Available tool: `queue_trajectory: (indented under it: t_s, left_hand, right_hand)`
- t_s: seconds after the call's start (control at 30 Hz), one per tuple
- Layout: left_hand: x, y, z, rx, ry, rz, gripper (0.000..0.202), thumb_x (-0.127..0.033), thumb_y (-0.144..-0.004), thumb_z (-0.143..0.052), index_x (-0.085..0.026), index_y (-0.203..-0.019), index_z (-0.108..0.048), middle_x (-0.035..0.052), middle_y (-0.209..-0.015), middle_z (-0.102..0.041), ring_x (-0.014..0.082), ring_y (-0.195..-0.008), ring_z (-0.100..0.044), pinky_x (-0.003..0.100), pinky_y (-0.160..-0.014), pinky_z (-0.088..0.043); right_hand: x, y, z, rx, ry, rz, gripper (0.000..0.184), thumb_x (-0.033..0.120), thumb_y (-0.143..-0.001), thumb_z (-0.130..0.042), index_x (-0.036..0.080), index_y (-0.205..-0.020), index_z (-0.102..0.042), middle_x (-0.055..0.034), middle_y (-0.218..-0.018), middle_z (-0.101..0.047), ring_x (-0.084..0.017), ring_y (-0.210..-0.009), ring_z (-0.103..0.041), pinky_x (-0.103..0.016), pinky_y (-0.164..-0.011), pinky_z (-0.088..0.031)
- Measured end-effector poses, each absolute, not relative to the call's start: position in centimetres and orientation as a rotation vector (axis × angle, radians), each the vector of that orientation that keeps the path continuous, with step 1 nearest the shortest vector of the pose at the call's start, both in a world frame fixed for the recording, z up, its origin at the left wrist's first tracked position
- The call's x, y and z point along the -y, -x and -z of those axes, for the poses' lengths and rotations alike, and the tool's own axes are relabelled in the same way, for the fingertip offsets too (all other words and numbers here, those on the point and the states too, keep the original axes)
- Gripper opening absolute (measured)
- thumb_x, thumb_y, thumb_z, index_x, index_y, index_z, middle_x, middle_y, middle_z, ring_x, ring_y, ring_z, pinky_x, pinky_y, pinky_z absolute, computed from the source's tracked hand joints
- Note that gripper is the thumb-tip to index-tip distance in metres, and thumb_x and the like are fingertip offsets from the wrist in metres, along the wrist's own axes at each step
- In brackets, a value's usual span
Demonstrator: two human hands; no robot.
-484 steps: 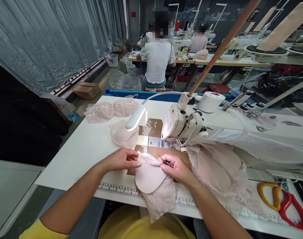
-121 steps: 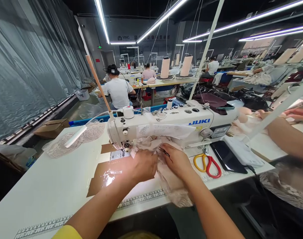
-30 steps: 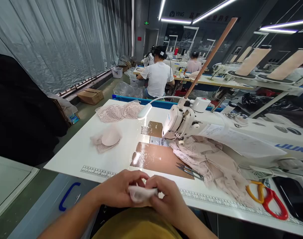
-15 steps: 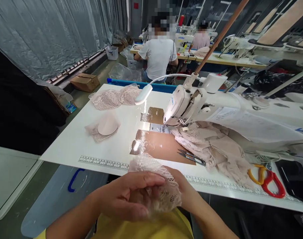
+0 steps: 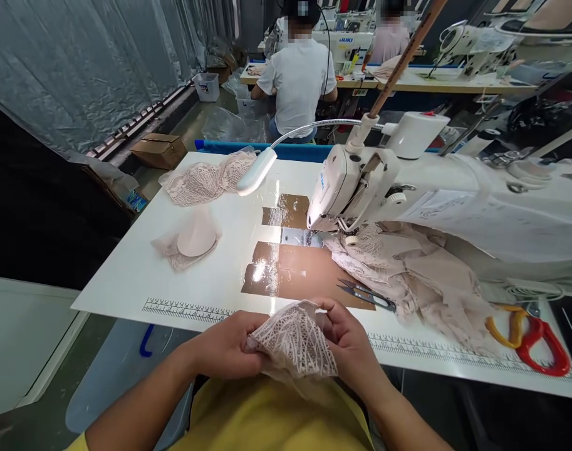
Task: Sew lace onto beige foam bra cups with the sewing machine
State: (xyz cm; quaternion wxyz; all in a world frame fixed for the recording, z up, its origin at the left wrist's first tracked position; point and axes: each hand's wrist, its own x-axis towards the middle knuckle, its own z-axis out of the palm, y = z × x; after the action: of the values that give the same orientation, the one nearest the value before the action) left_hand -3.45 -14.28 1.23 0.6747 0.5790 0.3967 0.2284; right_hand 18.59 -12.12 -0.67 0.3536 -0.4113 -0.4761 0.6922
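The 2 bare hands are in front of the near edge of the white table (image 5: 121, 275), just above the yellow clothing (image 5: 267, 416) of the person, and between them is a pale pink lace piece (image 5: 297, 341). The left hand (image 5: 236, 344) is curled, and its thumb and bent fingers pinch the left edge of this lace. The right hand (image 5: 349, 344) is half curled and has hold of the right edge; some of its fingertips are hidden by the lace. The piece is bulged in the middle, with the net pattern facing up. Behind the hands, a brown sheet (image 5: 309, 269) lies on the table, and thread snips (image 5: 368, 294) rest partly on it, with their points toward the left. Just beside the snips, a heap of pink lace fabric (image 5: 421, 269) lies against the sewing machine (image 5: 342, 185). On the left part of the table there is a smooth cup with thin cloth (image 5: 196, 241), and farther back a pair of lace cups (image 5: 201, 181), near the lamp (image 5: 257, 170). Scissors with 1 yellow and 1 red handle (image 5: 544, 351) lie at the right. In the background, a person in a white shirt (image 5: 297, 78) sits, back turned, at another table (image 5: 478, 88).
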Motion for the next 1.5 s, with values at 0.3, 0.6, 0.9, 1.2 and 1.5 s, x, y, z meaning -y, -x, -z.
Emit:
queue_trajectory:
  t_s: [0.3,0.6,0.9,1.2,1.5]
  left_hand:
    - [13.2,2.8,-1.7,-0.84,-1.185,-0.64,0.025,-0.032,-0.084,-0.062,-0.01,-0.094,-0.064,0.006,-0.089,-0.058,0.0167,-0.079,-0.052,0.025,-0.07,-0.043]
    - [13.6,2.9,-0.2,-0.644,-0.467,-1.009,0.037,-0.04,-0.077,-0.068,-0.019,-0.107,-0.063,0.0054,-0.1,-0.063,0.0183,-0.088,-0.06,0.029,-0.078,-0.05]
    - [13.8,-2.4,-0.1,-0.68,-0.223,-1.071,0.046,-0.001,-0.056,-0.068,-0.016,-0.099,-0.068,0.0044,-0.09,-0.069,0.015,-0.079,-0.062,0.023,-0.071,-0.049]
    - [15.1,5.4,-1.6,-0.552,-1.102,-0.765,0.014,-0.02,-0.076,-0.067,-0.013,-0.065,-0.063,0.0054,-0.068,-0.065,0.013,-0.06,-0.059,0.023,-0.058,-0.046]
    - [12.5,4.4,-3.2,-1.036,-1.501,-0.749,0.026,-0.031,-0.08,-0.067,-0.017,-0.101,-0.061,0.0007,-0.087,-0.058,0.0141,-0.076,-0.052,0.024,-0.068,-0.044]
  right_hand:
    - [10.3,-19.1,0.3,1.546,0.997,-1.629,0.042,0.053,-0.089,-0.049,0.019,-0.068,-0.059,-0.001,-0.066,-0.053,-0.014,-0.061,-0.047,-0.025,-0.056,-0.04]
    - [9.6,-19.6,0.2,1.373,1.029,-1.485,0.034,0.046,-0.082,-0.063,0.02,-0.061,-0.057,0.0009,-0.062,-0.05,-0.013,-0.057,-0.043,-0.025,-0.054,-0.038]
    - [9.6,-16.6,-0.4,1.38,0.974,-1.524,0.034,0.039,-0.076,-0.071,0.02,-0.051,-0.057,0.0007,-0.056,-0.05,-0.015,-0.058,-0.046,-0.028,-0.06,-0.044]
    - [8.2,-18.5,-1.2,1.133,0.978,-1.733,0.024,0.034,-0.068,-0.08,0.019,-0.066,-0.061,0.0013,-0.066,-0.059,-0.012,-0.059,-0.052,-0.023,-0.056,-0.044]
    - [9.6,-15.9,-2.2,1.768,0.837,-1.537,0.016,0.027,-0.083,-0.065,0.019,-0.07,-0.063,0.0004,-0.074,-0.064,-0.012,-0.068,-0.057,-0.022,-0.063,-0.044]
